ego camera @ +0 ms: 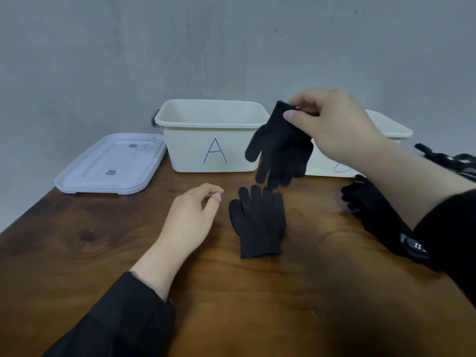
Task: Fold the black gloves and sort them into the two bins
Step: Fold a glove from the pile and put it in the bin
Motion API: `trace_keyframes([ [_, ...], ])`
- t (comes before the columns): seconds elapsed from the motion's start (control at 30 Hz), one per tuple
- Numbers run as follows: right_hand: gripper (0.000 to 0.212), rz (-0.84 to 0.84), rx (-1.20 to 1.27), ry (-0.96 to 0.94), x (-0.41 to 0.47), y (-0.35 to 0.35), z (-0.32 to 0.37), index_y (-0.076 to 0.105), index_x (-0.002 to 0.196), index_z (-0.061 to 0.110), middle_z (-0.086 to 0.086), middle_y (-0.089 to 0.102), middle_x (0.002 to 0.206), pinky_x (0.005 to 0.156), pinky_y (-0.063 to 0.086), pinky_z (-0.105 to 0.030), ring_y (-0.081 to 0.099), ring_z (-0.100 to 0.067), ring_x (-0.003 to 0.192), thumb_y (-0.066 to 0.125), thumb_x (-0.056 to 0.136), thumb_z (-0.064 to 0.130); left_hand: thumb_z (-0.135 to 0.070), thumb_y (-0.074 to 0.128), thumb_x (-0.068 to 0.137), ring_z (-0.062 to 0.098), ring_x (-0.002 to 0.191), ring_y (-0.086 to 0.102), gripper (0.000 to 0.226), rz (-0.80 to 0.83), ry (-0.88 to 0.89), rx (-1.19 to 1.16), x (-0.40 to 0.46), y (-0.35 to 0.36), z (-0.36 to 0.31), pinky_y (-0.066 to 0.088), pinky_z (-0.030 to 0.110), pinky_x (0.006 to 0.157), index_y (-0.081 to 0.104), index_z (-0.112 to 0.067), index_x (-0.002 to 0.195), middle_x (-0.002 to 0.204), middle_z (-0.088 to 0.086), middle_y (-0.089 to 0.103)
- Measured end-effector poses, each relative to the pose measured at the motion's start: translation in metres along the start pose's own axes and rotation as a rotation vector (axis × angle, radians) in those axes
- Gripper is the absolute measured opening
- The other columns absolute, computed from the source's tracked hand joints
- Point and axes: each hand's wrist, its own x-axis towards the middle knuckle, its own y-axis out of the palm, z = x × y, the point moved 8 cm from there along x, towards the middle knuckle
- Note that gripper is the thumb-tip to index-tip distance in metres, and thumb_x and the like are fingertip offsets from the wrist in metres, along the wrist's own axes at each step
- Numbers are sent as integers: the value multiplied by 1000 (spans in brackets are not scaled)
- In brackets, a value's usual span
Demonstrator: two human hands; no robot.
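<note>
My right hand (332,124) pinches the cuff of a black knit glove (279,153), which hangs fingers down in front of the gap between the two bins. A second black glove (257,222) lies flat on the wooden table right below it, fingers pointing away from me. My left hand (190,217) hovers just left of the flat glove, fingers loosely curled, holding nothing. The cream bin marked A (211,135) stands at the back centre. The second cream bin (391,130) is at the back right, mostly hidden by my right arm.
A white lid (110,166) lies upside down to the left of bin A. A pile of more black gloves (373,210) sits at the right edge under my right forearm. A grey wall rises directly behind the bins.
</note>
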Motion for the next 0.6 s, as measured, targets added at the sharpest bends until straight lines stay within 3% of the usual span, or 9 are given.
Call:
trace_keyframes([
  [0.1, 8, 19, -32, -114, -38, 30, 0, 71, 101, 31, 13, 71, 88, 75, 45, -11, 60, -3, 82, 63, 98, 28, -29, 51, 100, 0, 97, 60, 19, -55, 20, -35, 2, -3, 0, 42, 12, 80, 68, -32, 107, 100, -18, 68],
  [0.23, 33, 371, -180, -224, -130, 122, -31, 72, 118, 22, 8, 70, 119, 100, 42, -23, 61, -7, 111, 57, 98, 45, -24, 54, 98, 1, 94, 61, 18, -56, 41, -34, 2, 1, -1, 47, 21, 85, 70, -29, 105, 98, -16, 70],
  [0.3, 48, 451, -152, -226, -155, 141, -47, 71, 126, 21, 11, 65, 133, 115, 31, -19, 53, -1, 128, 50, 97, 54, -24, 55, 98, -2, 93, 60, 17, -28, 49, -19, 3, 5, -2, 45, 16, 83, 70, -29, 104, 98, -17, 69],
  [0.4, 48, 395, -66, -171, -151, 129, -55, 67, 132, 25, 19, 60, 137, 118, 25, -14, 46, 8, 133, 51, 97, 54, -26, 56, 97, -1, 95, 58, 16, 90, 88, 62, 2, 19, -2, 44, 17, 85, 70, -30, 105, 99, -16, 66],
  [0.5, 44, 353, -70, -197, -152, 127, -57, 68, 129, 28, 21, 59, 136, 116, 26, -15, 42, 9, 134, 50, 97, 53, -35, 57, 96, 5, 103, 57, 20, 172, 125, 179, -3, 33, 2, 44, 33, 97, 69, -31, 112, 107, -14, 63],
  [0.6, 39, 301, -75, -170, -151, 123, -67, 68, 126, 28, 21, 57, 133, 112, 28, -17, 43, 6, 130, 51, 98, 50, -42, 51, 99, 13, 121, 51, 34, 205, 125, 285, 0, 44, 5, 36, 44, 105, 60, -35, 131, 127, -13, 59],
])
